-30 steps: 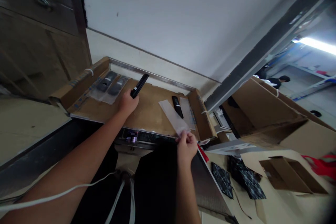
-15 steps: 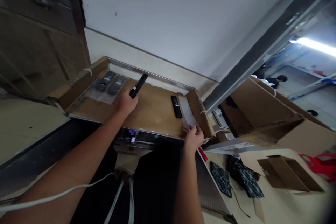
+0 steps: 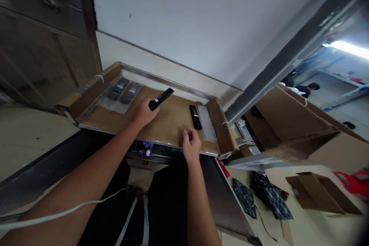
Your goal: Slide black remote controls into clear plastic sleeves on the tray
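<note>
My left hand [image 3: 146, 113] is closed around the lower end of a slim black remote control [image 3: 162, 98] with a small white label. It holds the remote raised at a slant over the cardboard-lined tray [image 3: 165, 127]. My right hand [image 3: 192, 145] hovers at the tray's front edge with its fingers curled in, and nothing shows between them. Close to it lies a second black remote control [image 3: 195, 117], also with a white label. Beside that remote is a flat translucent plastic sleeve [image 3: 206, 123]. At the tray's left end, two dark remotes in clear sleeves [image 3: 120, 94] lie side by side.
A white wall panel [image 3: 167, 19] rises behind the tray. On the right stand a large open carton [image 3: 291, 123] and a smaller open box [image 3: 323, 192] near dark patterned bags [image 3: 271, 196]. A white cable [image 3: 83, 204] crosses my left forearm. Another person [image 3: 308, 89] is far right.
My right hand has let go of the plastic sleeve, which now lies flat, and has moved left. The remote in my left hand has tilted toward the right.
</note>
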The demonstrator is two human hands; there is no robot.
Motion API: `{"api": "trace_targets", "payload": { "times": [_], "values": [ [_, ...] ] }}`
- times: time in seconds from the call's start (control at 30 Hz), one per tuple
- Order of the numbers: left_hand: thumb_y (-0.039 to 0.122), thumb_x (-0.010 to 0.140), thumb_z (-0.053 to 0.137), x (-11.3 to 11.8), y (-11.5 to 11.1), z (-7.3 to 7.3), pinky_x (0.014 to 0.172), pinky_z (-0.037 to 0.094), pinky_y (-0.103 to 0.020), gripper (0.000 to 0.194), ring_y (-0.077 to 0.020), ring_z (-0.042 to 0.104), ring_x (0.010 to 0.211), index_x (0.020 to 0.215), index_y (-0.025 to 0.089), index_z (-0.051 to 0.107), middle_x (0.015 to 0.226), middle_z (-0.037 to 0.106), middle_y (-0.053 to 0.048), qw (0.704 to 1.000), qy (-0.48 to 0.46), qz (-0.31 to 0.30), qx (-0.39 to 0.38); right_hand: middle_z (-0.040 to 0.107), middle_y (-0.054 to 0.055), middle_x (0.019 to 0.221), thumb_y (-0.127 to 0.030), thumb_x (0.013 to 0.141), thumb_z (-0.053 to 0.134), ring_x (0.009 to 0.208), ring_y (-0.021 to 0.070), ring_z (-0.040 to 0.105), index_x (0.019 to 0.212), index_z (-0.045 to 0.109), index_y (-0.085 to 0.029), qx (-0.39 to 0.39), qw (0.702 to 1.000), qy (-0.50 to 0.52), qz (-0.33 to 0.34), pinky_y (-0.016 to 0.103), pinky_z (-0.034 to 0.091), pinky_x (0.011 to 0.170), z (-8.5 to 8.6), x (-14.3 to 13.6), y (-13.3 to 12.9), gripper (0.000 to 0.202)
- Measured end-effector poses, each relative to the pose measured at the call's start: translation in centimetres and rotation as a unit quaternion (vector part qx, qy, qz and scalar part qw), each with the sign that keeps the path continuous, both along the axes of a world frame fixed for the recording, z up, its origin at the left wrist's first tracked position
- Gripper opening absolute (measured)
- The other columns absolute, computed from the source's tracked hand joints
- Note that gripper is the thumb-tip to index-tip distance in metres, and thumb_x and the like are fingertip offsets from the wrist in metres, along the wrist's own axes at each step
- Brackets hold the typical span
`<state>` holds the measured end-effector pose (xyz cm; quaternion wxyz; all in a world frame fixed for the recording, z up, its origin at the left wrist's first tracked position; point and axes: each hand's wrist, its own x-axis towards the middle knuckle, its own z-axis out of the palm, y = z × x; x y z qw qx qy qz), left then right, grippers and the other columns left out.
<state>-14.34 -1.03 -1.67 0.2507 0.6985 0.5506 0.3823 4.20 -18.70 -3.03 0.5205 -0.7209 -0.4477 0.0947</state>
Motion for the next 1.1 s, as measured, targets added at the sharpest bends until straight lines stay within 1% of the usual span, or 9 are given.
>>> {"api": "trace_targets", "payload": {
  "times": [0.07, 0.13, 0.27, 0.4, 0.57, 0.77, 0.93, 1.0, 1.1],
  "values": [
    [0.038, 0.081, 0.071, 0.1, 0.0, -0.1, 0.081, 0.051, -0.033, 0.034, -0.0272, 0.069, 0.102, 0.113, 0.025, 0.067, 0.108, 0.074, -0.007, 1.0, 0.013, -0.019, 0.003, 0.077, 0.011, 0.1, -0.041, 0.091, 0.053, 0.09, 0.0208, 0.071, 0.109, 0.07, -0.014, -0.041, 0.999, -0.022, 0.018, 0.031, 0.053, 0.086, 0.5, -0.2, 1.8, 0.036],
    [0.036, 0.081, 0.071, 0.2, 0.0, -0.2, 0.085, 0.051, -0.034, 0.035, -0.0281, 0.068, 0.104, 0.114, 0.024, 0.067, 0.111, 0.073, -0.008, 0.999, 0.03, -0.031, 0.005, 0.078, 0.01, 0.099, -0.038, 0.092, 0.052, 0.09, 0.021, 0.071, 0.107, 0.072, -0.015, -0.085, 0.995, -0.054, 0.011, 0.029, 0.051, 0.085, 1.0, -0.4, 3.2, 0.033],
    [0.03, 0.083, 0.067, 0.7, -0.1, -0.7, 0.093, 0.05, -0.037, 0.037, -0.0293, 0.066, 0.109, 0.119, 0.022, 0.064, 0.116, 0.07, -0.012, 0.994, 0.089, -0.053, 0.029, 0.078, 0.007, 0.098, -0.034, 0.094, 0.052, 0.089, 0.0212, 0.071, 0.104, 0.074, -0.02, -0.155, 0.98, -0.126, -0.001, 0.028, 0.048, 0.08, 1.6, -0.9, 4.3, 0.028],
    [0.03, 0.086, 0.061, 1.5, -0.4, -1.1, 0.097, 0.048, -0.041, 0.038, -0.0321, 0.062, 0.113, 0.122, 0.019, 0.062, 0.12, 0.065, -0.015, 0.982, 0.155, -0.076, 0.077, 0.079, 0.006, 0.095, -0.03, 0.095, 0.051, 0.086, 0.0206, 0.071, 0.1, 0.074, -0.022, -0.148, 0.977, -0.151, -0.01, 0.027, 0.045, 0.076, 1.5, -1.2, 4.0, 0.025],
    [0.028, 0.085, 0.061, 2.9, -0.7, -1.3, 0.102, 0.046, -0.043, 0.041, -0.0331, 0.058, 0.116, 0.124, 0.016, 0.059, 0.12, 0.061, -0.016, 0.977, 0.157, -0.104, 0.095, 0.078, 0.005, 0.091, -0.028, 0.094, 0.052, 0.082, 0.0201, 0.069, 0.097, 0.074, -0.022, -0.149, 0.975, -0.164, -0.014, 0.027, 0.043, 0.073, 1.3, -1.3, 3.9, 0.023],
    [0.018, 0.074, 0.063, 4.2, -1.4, -0.9, 0.106, 0.046, -0.046, 0.049, -0.0307, 0.056, 0.119, 0.122, 0.017, 0.056, 0.123, 0.061, -0.013, 0.95, 0.089, -0.265, 0.141, 0.077, 0.004, 0.085, -0.026, 0.092, 0.055, 0.078, 0.0192, 0.069, 0.092, 0.074, -0.022, -0.114, 0.98, -0.16, -0.011, 0.026, 0.041, 0.07, 1.0, -1.1, 3.9, 0.02],
    [0.011, 0.069, 0.059, 3.5, -1.5, -1.1, 0.111, 0.044, -0.046, 0.062, -0.0285, 0.056, 0.125, 0.13, 0.02, 0.052, 0.132, 0.059, -0.011, 0.927, 0.02, -0.343, 0.148, 0.077, 0.004, 0.085, -0.026, 0.09, 0.057, 0.077, 0.0188, 0.069, 0.093, 0.074, -0.022, -0.1, 0.986, -0.136, -0.008, 0.026, 0.042, 0.07, 0.8, -0.9, 3.9, 0.018],
    [0.009, 0.068, 0.057, 3.4, -1.5, -1.2, 0.11, 0.045, -0.045, 0.062, -0.0272, 0.057, 0.124, 0.13, 0.019, 0.052, 0.132, 0.059, -0.011, 0.929, 0.009, -0.342, 0.14, 0.077, 0.004, 0.085, -0.026, 0.089, 0.057, 0.078, 0.0186, 0.069, 0.094, 0.074, -0.021, -0.097, 0.988, -0.119, -0.011, 0.026, 0.043, 0.072, 0.8, -0.8, 3.9, 0.018],
    [0.011, 0.07, 0.058, 3.7, -1.7, -1.3, 0.11, 0.045, -0.045, 0.059, -0.0285, 0.057, 0.122, 0.128, 0.017, 0.053, 0.129, 0.061, -0.013, 0.942, 0.039, -0.308, 0.126, 0.077, 0.004, 0.084, -0.027, 0.088, 0.058, 0.078, 0.0189, 0.069, 0.093, 0.075, -0.021, -0.094, 0.99, -0.104, -0.014, 0.026, 0.044, 0.072, 0.8, -0.8, 4.0, 0.019]
  ]
}}
